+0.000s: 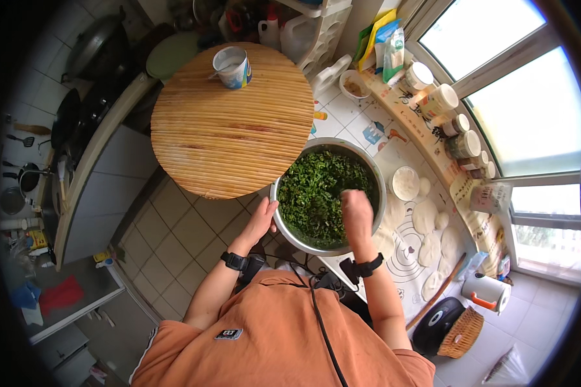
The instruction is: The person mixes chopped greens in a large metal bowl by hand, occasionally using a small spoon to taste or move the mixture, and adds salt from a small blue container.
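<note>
My left hand (259,221) holds the near left rim of a wide stainless steel basin (380,193), thumb on the edge. Finely chopped leafy greens (307,193) fill much of the basin. Over their right side, my right hand (358,213) is in the basin with its fingers curled down towards the greens. The fingertips are hidden, so whether they grip something cannot be seen. A round slatted wooden board (222,140) adjoins the basin at the upper left. On that board stands a plastic tub (231,70) with a utensil handle at its rim.
Right of the basin, several flat dough rounds (426,216) lie on a printed mat, beside a bowl of pale powder (405,183). A long wooden rod (438,290) lies along the mat's edge. Jars (438,100) line the windowsill. A white kettle (486,292) stands lower right.
</note>
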